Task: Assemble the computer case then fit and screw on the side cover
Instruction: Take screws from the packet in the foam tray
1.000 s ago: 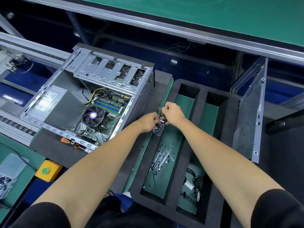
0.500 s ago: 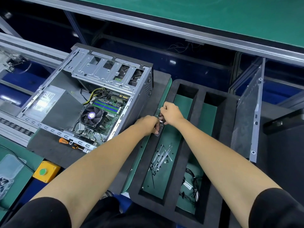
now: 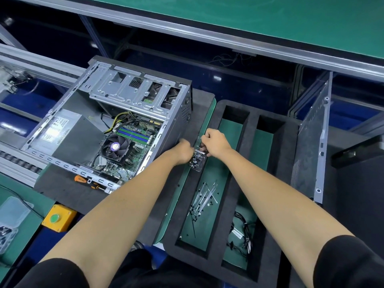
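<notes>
Both hands meet over a clear screw box (image 3: 197,161) at the computer case's (image 3: 116,129) four o'clock. The left hand (image 3: 184,150) grips it; right hand (image 3: 216,144) fingers pinch inside and should lift one screw cleanly.

The left hand (image 3: 184,151) has drawn back a little from the small clear box (image 3: 197,161) of screws (toward the computer case (image 3: 116,129)), while the right hand (image 3: 216,144) stays bunched over the box's top.

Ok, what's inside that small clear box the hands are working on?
The small clear box holds a cluster of small dark pieces, likely screws. The left hand and right hand cover its upper end, so the contents there stay hidden.
</notes>
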